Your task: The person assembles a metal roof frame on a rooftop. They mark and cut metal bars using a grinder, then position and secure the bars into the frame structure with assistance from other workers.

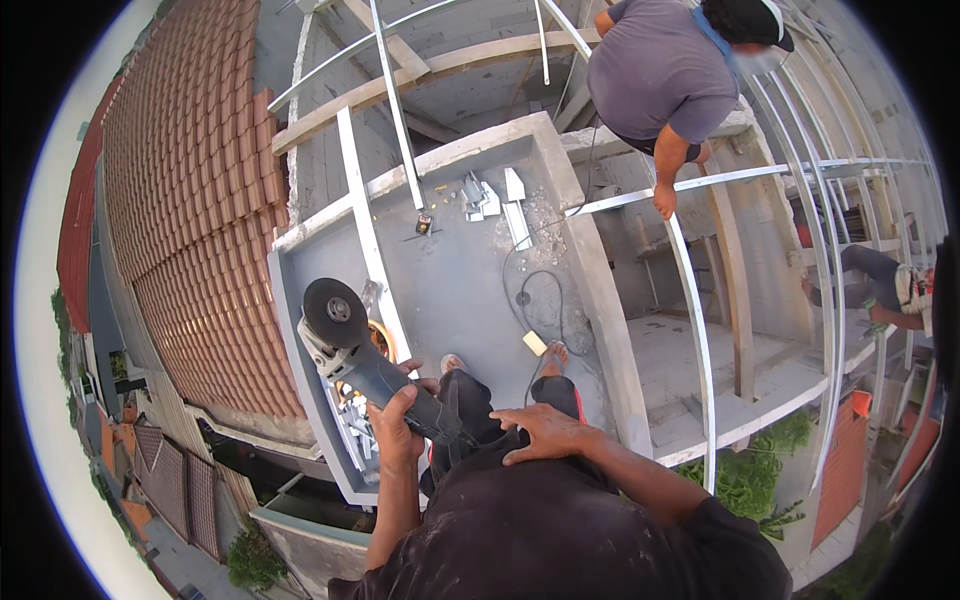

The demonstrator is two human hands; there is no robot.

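My left hand point(398, 425) is wrapped round the dark body of an angle grinder point(385, 388). The tool is tilted up to the left, its black cutting disc point(335, 312) at the upper end, above a long silver metal strip point(363, 205). To the right, my right hand point(548, 432) hovers over my lap beside the grinder's rear end. Its fingers are stretched and apart, and I see nothing in them. Behind the grinder, an orange ring-shaped thing point(380, 338) is partly hidden.
A black cord point(560, 290) loops near my feet beside a pale yellow block point(535, 343). Metal offcuts point(482, 198) lie ahead, inside a concrete ledge point(600, 310). A co-worker point(660, 75) leans over metal framing point(690, 320); another person point(905, 295) is far right. Roof tiles point(190, 200) slope at left.
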